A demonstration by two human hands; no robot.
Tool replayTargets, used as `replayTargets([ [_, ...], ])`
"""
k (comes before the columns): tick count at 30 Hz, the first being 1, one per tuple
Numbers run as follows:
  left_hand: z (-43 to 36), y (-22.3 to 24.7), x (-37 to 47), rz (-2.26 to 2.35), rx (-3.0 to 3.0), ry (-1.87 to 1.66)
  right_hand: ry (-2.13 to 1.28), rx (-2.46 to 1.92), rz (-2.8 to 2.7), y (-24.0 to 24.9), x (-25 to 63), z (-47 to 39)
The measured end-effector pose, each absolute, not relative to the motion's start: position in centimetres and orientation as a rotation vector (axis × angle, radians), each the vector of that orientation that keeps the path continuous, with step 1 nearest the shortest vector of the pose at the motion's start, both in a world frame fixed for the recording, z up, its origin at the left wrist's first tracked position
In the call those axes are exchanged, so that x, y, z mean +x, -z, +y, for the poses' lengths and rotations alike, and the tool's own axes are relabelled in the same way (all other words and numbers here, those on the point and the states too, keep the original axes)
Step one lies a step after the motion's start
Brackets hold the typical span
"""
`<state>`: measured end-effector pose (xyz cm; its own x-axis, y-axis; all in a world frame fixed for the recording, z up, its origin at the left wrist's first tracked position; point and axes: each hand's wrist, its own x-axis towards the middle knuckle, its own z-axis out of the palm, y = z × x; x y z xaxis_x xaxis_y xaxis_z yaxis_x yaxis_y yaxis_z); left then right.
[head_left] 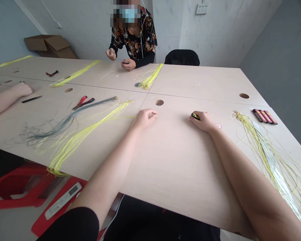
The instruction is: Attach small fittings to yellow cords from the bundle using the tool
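Note:
Near the middle of the wooden table point(170, 160), my left hand point(145, 117) is closed in a pinch on a thin yellow wire, whose end loops up by the fingertips. My right hand point(202, 120), further right, is wrapped round a small black and yellow tool point(195, 116), its tip just above the table. A bundle of yellow wires point(90, 129) lies left of my left hand, beside a bundle of grey wires point(72, 115). Another bundle of yellowish wires point(258, 137) is spread right of my right arm.
Red-handled pliers point(83, 102) lie beyond the grey wires. Several red and black cylinders point(264, 116) stand out at the right. A masked person point(134, 36) works opposite; another person's arm point(10, 97) rests at the left. A round hole point(160, 102) lies beyond my hands.

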<state>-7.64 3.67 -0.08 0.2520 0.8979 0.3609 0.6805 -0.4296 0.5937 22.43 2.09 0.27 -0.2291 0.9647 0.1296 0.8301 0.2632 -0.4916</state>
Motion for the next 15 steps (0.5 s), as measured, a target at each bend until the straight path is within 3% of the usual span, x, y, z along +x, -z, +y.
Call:
replayTargets([
  [15,1.2,0.1,-2.4,1.139,2.101,-1.006,-0.455,-1.626,-2.123,-0.6,22.2,2.0],
])
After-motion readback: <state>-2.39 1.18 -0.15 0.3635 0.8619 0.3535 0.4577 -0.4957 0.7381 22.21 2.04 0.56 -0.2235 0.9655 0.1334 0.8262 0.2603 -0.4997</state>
